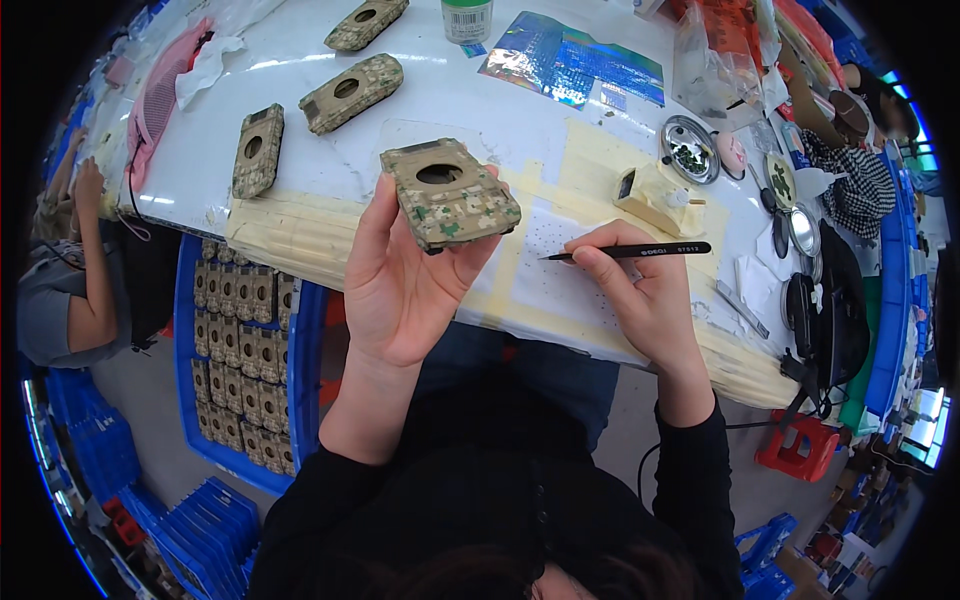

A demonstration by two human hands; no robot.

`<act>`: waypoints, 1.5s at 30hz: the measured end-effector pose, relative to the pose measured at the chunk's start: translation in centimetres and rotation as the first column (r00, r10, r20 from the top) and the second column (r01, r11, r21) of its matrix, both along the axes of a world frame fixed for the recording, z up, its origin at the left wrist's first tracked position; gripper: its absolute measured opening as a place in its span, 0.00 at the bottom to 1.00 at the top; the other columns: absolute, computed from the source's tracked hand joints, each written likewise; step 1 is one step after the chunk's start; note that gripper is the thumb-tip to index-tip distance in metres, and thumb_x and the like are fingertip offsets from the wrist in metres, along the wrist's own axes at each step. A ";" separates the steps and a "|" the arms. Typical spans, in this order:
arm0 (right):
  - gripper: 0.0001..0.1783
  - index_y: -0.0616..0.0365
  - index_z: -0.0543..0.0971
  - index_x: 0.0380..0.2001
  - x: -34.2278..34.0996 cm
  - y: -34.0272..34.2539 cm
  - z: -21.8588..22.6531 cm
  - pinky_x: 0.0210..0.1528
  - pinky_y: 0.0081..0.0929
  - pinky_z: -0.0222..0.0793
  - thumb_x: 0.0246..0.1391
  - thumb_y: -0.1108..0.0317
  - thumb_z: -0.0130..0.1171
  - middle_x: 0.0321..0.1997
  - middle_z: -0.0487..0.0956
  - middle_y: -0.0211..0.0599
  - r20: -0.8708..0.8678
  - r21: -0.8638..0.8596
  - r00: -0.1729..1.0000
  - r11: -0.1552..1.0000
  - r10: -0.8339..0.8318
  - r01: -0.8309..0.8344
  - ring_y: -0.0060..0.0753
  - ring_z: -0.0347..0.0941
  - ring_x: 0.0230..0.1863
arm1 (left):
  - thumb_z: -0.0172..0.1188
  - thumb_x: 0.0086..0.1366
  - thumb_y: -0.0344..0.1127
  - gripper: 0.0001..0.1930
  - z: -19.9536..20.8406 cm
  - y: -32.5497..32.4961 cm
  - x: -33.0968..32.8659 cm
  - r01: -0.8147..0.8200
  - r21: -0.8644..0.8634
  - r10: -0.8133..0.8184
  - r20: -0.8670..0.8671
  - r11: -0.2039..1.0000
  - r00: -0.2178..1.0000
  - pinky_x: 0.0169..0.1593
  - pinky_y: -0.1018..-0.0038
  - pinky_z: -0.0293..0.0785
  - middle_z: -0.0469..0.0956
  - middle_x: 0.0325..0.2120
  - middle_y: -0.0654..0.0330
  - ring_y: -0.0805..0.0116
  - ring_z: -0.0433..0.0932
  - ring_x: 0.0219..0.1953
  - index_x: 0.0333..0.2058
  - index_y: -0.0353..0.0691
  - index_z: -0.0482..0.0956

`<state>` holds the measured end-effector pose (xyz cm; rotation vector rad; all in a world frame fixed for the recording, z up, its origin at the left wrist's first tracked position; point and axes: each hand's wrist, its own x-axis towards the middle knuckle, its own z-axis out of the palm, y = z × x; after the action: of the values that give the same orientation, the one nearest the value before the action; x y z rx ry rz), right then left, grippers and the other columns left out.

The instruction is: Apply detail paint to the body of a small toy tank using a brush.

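My left hand point(408, 290) holds up a camouflage-painted toy tank hull point(455, 200), fingers along its sides. A round opening point(440, 174) shows in its top, with green patches on its near end. In my right hand point(645, 290) are slim black tweezers point(650, 250), gripped like a pen. Their pointed tip is just above a white sheet point(560, 240) dotted with small dark specks, to the right of the hull. Whether the tip holds anything is too small to tell. More hulls of the same kind lie on the table: one at the left point(258, 150) and two farther back point(350, 93).
A blue crate point(183, 340) of similar hulls stands below the table at left. On the right are a round metal dish point(672, 130) with dark green bits, a yellowish block point(650, 205) and a black bag point(840, 310). A co-worker's arm point(92, 270) is at far left.
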<state>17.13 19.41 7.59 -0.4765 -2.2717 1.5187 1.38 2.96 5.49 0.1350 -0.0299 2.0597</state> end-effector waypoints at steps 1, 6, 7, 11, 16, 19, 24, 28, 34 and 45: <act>0.07 0.64 0.81 0.32 0.0 0.0 0.0 0.35 0.20 0.69 0.57 0.70 0.60 0.27 0.79 0.34 0.002 0.002 1.000 1.000 -0.001 0.001 0.24 0.74 0.30 | 0.43 0.73 0.47 0.36 0.0 0.0 0.0 -0.001 -0.001 0.001 -0.001 1.000 1.000 0.66 0.57 0.62 0.56 0.62 0.36 0.46 0.59 0.65 0.66 0.27 0.42; 0.08 0.65 0.80 0.32 0.0 0.0 0.2 0.36 0.20 0.69 0.57 0.70 0.60 0.27 0.79 0.34 0.003 0.011 1.000 1.000 0.007 -0.007 0.24 0.74 0.30 | 0.43 0.73 0.47 0.35 0.1 -0.1 0.0 -0.006 0.002 0.006 -0.006 1.000 1.000 0.66 0.57 0.62 0.55 0.62 0.35 0.47 0.59 0.65 0.66 0.27 0.42; 0.08 0.65 0.80 0.32 0.0 0.0 0.2 0.35 0.20 0.69 0.57 0.70 0.60 0.27 0.79 0.34 -0.003 0.008 1.000 1.000 0.006 -0.006 0.23 0.74 0.30 | 0.43 0.73 0.47 0.35 0.1 -0.1 0.1 -0.009 0.000 0.009 -0.004 1.000 1.000 0.66 0.57 0.62 0.55 0.62 0.35 0.47 0.59 0.65 0.66 0.27 0.42; 0.08 0.66 0.80 0.32 0.0 0.1 0.3 0.36 0.19 0.68 0.58 0.70 0.60 0.28 0.80 0.33 -0.018 -0.015 1.000 1.000 -0.005 0.005 0.22 0.74 0.31 | 0.43 0.73 0.47 0.35 0.1 -0.2 0.1 -0.016 -0.013 0.016 -0.016 1.000 1.000 0.66 0.57 0.63 0.56 0.62 0.35 0.47 0.59 0.65 0.66 0.27 0.42; 0.08 0.65 0.80 0.32 0.6 0.5 0.9 0.38 0.19 0.67 0.58 0.70 0.59 0.29 0.80 0.32 -0.071 -0.012 0.997 0.999 -0.039 0.038 0.21 0.74 0.33 | 0.43 0.73 0.47 0.35 0.2 -0.1 0.3 -0.012 -0.047 0.011 -0.005 0.999 1.000 0.65 0.57 0.65 0.56 0.62 0.36 0.47 0.59 0.65 0.66 0.27 0.43; 0.07 0.65 0.80 0.33 1.1 0.8 2.3 0.40 0.19 0.67 0.58 0.70 0.60 0.29 0.80 0.33 -0.135 -0.016 0.987 0.996 -0.088 0.086 0.22 0.74 0.34 | 0.42 0.73 0.48 0.34 0.2 0.1 0.8 0.033 -0.100 -0.036 -0.026 0.994 0.999 0.64 0.57 0.66 0.57 0.62 0.37 0.47 0.59 0.65 0.66 0.29 0.44; 0.06 0.65 0.81 0.34 1.7 0.3 5.7 0.42 0.20 0.68 0.54 0.73 0.62 0.32 0.82 0.36 -0.291 0.006 0.951 0.994 -0.105 0.112 0.25 0.75 0.35 | 0.41 0.73 0.49 0.31 1.5 1.1 3.1 0.070 -0.325 -0.115 -0.122 0.943 0.986 0.63 0.58 0.68 0.61 0.60 0.40 0.50 0.63 0.63 0.65 0.33 0.51; 0.06 0.66 0.82 0.34 1.6 -0.8 6.6 0.43 0.24 0.70 0.53 0.76 0.63 0.34 0.82 0.38 -0.355 0.008 0.934 0.999 -0.045 0.052 0.28 0.77 0.38 | 0.42 0.73 0.48 0.28 1.8 1.5 4.2 0.081 -0.384 -0.154 -0.164 0.920 0.974 0.61 0.60 0.71 0.66 0.58 0.45 0.57 0.69 0.60 0.63 0.35 0.56; 0.06 0.66 0.82 0.35 1.5 -1.5 6.3 0.42 0.23 0.71 0.52 0.77 0.63 0.34 0.82 0.38 -0.343 -0.058 0.939 0.998 -0.011 -0.010 0.29 0.78 0.37 | 0.42 0.73 0.48 0.27 2.5 1.7 4.6 0.080 -0.410 -0.166 -0.178 0.908 0.970 0.60 0.61 0.71 0.67 0.57 0.45 0.57 0.69 0.59 0.62 0.37 0.57; 0.06 0.66 0.82 0.34 1.4 -1.6 6.0 0.40 0.21 0.71 0.52 0.77 0.63 0.33 0.82 0.38 -0.338 -0.060 0.941 0.998 -0.001 -0.021 0.27 0.78 0.35 | 0.42 0.73 0.49 0.27 2.5 1.8 4.7 0.078 -0.406 -0.184 -0.229 0.911 0.956 0.59 0.63 0.72 0.67 0.57 0.45 0.58 0.70 0.59 0.62 0.37 0.57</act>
<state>18.54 17.77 13.61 -0.2002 -1.9691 1.5459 6.12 4.73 8.01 0.1509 0.5253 1.8560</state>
